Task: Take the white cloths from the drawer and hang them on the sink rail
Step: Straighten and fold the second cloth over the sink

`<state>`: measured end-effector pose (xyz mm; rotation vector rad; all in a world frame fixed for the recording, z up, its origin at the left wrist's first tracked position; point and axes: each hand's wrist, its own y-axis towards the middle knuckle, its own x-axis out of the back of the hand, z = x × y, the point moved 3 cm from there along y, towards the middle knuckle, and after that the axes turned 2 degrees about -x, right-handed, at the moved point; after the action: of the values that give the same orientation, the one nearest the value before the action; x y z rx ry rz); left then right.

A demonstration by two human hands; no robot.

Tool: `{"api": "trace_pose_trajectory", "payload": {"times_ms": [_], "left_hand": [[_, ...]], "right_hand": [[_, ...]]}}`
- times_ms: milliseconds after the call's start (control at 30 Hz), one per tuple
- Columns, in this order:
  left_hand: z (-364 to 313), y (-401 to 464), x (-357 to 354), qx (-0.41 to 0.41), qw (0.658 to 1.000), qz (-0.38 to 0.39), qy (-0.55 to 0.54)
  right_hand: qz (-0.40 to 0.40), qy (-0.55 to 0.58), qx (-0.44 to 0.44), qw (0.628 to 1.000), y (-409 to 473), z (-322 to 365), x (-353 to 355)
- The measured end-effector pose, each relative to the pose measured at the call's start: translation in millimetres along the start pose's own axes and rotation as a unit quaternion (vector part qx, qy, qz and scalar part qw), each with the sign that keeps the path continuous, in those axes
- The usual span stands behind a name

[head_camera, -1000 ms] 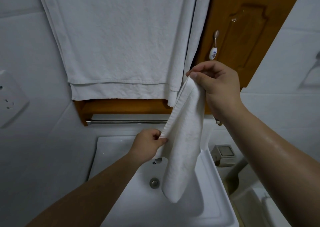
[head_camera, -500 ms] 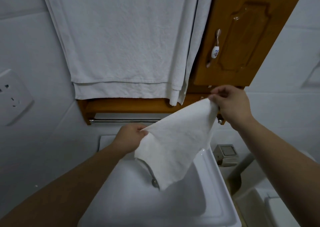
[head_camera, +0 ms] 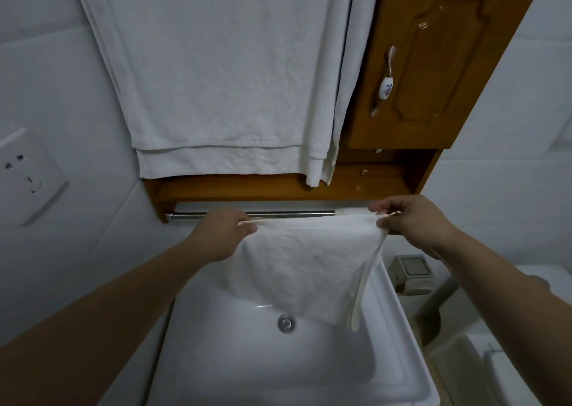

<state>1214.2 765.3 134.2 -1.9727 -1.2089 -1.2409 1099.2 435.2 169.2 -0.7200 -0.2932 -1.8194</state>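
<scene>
my left hand (head_camera: 221,230) and right hand (head_camera: 411,220) each pinch a top corner of the white cloth (head_camera: 305,263), stretched between them just in front of the sink rail (head_camera: 291,214). it hangs below my grip over the sink (head_camera: 399,322), not yet draped; hanging remains.

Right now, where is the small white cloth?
Centre of the head view: the small white cloth is stretched between left hand and right hand, before the rail, above the sink.

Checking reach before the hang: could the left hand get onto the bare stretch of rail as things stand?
Probably yes: the left hand is just below the rail, nothing between, though it pinches the cloth.
</scene>
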Motion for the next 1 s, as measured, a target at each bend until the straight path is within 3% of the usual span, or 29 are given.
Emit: {"api": "trace_pose_trajectory", "payload": {"times_ms": [133,400,533,667,767,867,933,1000], "left_hand": [[-7.8,-3.4,-6.7,-0.061,0.991,0.071,0.097],[-19.5,-6.5,-13.1,-0.039,0.983,0.147,0.107],[-23.2,-1.1,-11.4,-0.009,0.992,0.103,0.079],[-24.8,11.0,-6.6,0.089,0.994,0.056,-0.032],[-28.3,14.7,-11.0,0.165,0.963,0.058,-0.204],[-38.1,17.6,-17.7,0.250,0.888,0.027,-0.385],[-50.2,18.3,-21.3,0.279,0.847,0.019,-0.452],[-61.4,20.0,-26.5,0.284,0.829,0.023,-0.481]], "right_hand": [[-0.064,-0.045,0.015,0.997,2.4,0.9,4.6],[-0.128,-0.034,0.017,0.991,7.8,0.3,10.1],[-0.161,-0.050,0.015,0.985,10.0,0.2,1.5],[-0.200,-0.036,0.023,0.979,5.7,13.8,-18.0],[-0.187,-0.022,0.041,0.981,-0.9,27.4,-43.7],[-0.155,-0.007,0.073,0.985,-10.7,42.0,-72.6],[-0.139,0.010,0.086,0.986,-16.7,53.8,-88.2],[-0.128,0.031,0.101,0.986,-21.8,64.3,-100.8]]}}
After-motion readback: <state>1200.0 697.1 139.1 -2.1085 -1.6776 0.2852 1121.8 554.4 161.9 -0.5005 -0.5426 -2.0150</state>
